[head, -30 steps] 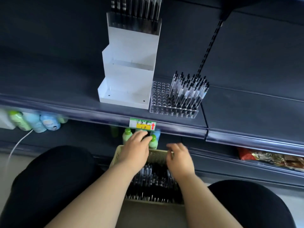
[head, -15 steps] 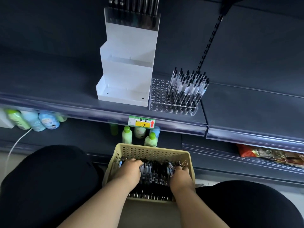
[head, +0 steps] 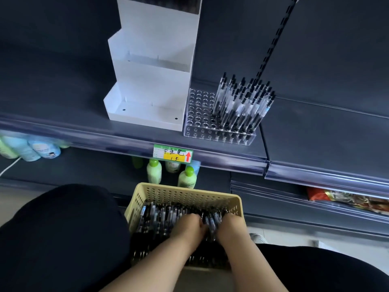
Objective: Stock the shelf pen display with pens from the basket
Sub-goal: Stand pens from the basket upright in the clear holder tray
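Observation:
A yellow perforated basket sits between my knees, filled with black-and-clear pens. Both hands are down in it, close together on the right side. My left hand and my right hand have fingers curled down around a bunch of pens between them. On the shelf above stands a clear pen display block with rows of holes; its right part holds several upright pens, its left holes are bare.
A white tiered stand is left of the display block, its top tier holding dark pens. A price tag hangs on the shelf edge. Green lotion bottles stand on the lower shelf behind the basket. Snack packets lie lower right.
Both hands dropped from the basket's far rim into the pens, then slid together toward the right side of the basket and closed around a bunch of pens.

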`<state>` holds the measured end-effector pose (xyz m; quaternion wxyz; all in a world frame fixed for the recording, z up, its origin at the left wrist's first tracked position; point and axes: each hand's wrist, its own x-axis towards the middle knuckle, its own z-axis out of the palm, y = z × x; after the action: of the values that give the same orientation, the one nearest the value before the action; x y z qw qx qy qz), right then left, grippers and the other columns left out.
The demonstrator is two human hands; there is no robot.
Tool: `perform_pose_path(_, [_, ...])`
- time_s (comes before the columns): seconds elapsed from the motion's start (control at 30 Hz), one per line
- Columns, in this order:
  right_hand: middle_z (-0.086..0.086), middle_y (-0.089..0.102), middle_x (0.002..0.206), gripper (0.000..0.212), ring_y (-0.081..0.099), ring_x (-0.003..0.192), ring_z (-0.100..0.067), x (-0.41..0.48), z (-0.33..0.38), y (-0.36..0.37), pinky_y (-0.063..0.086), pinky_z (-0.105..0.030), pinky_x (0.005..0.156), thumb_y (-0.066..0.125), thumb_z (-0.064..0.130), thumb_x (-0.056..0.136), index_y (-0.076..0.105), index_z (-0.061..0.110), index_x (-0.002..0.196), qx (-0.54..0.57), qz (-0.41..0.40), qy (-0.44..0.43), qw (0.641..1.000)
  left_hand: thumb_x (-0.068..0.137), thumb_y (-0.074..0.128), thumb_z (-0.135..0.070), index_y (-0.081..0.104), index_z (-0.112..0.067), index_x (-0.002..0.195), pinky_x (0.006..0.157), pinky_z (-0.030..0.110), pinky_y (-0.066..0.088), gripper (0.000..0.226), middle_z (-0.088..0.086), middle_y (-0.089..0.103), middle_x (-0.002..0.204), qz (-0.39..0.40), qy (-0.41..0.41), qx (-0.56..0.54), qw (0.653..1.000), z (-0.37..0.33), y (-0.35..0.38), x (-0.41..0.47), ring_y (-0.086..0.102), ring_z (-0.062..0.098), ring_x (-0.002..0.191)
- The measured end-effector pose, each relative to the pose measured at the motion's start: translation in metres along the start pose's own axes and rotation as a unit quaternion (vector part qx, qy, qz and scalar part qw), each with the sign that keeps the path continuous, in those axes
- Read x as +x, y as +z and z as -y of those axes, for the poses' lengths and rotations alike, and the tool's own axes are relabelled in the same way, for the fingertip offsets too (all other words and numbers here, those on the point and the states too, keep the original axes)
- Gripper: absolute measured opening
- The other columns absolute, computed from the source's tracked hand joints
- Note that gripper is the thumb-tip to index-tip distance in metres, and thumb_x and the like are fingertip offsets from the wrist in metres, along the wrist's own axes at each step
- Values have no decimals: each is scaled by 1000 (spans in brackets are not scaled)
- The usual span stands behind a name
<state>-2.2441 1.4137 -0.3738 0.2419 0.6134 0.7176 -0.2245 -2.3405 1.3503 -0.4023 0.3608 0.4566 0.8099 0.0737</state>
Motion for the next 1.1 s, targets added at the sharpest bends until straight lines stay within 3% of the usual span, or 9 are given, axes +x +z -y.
perform_pose_path(0.23, [-6, 61, 116, 29, 58, 109, -21, 2, -7, 1, 47, -25, 84, 51, 20, 89, 59, 10, 115, 13, 5, -1, 1000, 85, 50, -56, 70, -15, 91, 69, 25, 44, 46, 6, 71, 96, 60, -77, -28, 995, -15, 17, 5, 66, 24, 91])
perform_pose_path(0.33, [-6, 60, 120, 32, 57, 111, -21, 2, -6, -1, 47, -25, 85, 49, 21, 91, 55, 8, 120, 20, -9, -8, 1000, 84, 58, -46, 66, -12, 69, 56, 23, 35, 38, 8, 67, 74, 58, -80, -119, 988, -9, 15, 8, 60, 22, 71])
perform_pose_path(0.4, [-5, 60, 121, 36, 57, 111, -19, -1, -4, -1, 47, -25, 84, 49, 26, 92, 51, 9, 123, 28, -18, -14, 999, 86, 60, -38, 59, -18, 59, 51, 22, 32, 33, -1, 56, 61, 41, -75, -159, 984, -5, 13, 6, 54, 17, 66])
perform_pose_path(0.5, [-7, 59, 120, 37, 58, 110, -24, -8, 1, 0, 47, -28, 84, 53, 30, 90, 48, 12, 122, 64, -17, -30, 997, 87, 61, -32, 66, -24, 80, 58, 21, 36, 12, -3, 64, 79, 0, -48, -206, 977, -5, 8, -2, 55, 13, 75])
perform_pose_path(0.6, [-9, 60, 114, 32, 59, 104, -27, -18, 4, -3, 49, -31, 81, 55, 30, 87, 51, 13, 114, 101, -26, -44, 994, 85, 64, -26, 66, -20, 102, 66, 18, 38, 18, -3, 64, 90, -48, -38, -248, 967, -2, 1, -13, 56, 11, 81])
perform_pose_path(0.7, [-8, 62, 110, 29, 59, 101, -27, -33, 7, -9, 46, -29, 78, 54, 29, 87, 53, 11, 109, 144, -59, -64, 986, 84, 64, -23, 66, -18, 99, 64, 20, 40, 16, -4, 63, 84, -77, -23, -273, 959, -3, -11, -26, 58, 12, 79])
perform_pose_path(0.87, [-8, 67, 98, 23, 62, 90, -24, -62, 17, -28, 45, -24, 70, 53, 23, 87, 59, 9, 104, 208, -133, -131, 960, 85, 62, -21, 67, -16, 95, 65, 21, 39, 12, 0, 70, 92, -152, 17, -259, 954, -7, -42, -48, 61, 14, 84])
perform_pose_path(1.03, [0, 65, 94, 21, 53, 73, -12, -93, 27, -51, 35, -18, 54, 53, 25, 91, 53, 15, 109, 226, -193, -209, 932, 85, 63, -17, 60, -19, 102, 79, 26, 49, 18, -5, 67, 94, -201, 71, -302, 929, -13, -78, -75, 63, 13, 89])
perform_pose_path(1.1, [5, 61, 94, 24, 50, 72, -8, -102, 32, -57, 34, -12, 47, 54, 23, 90, 48, 18, 113, 245, -207, -233, 918, 85, 63, -17, 58, -21, 105, 77, 20, 47, 21, -6, 67, 95, -210, 84, -311, 923, -12, -90, -84, 62, 11, 88])
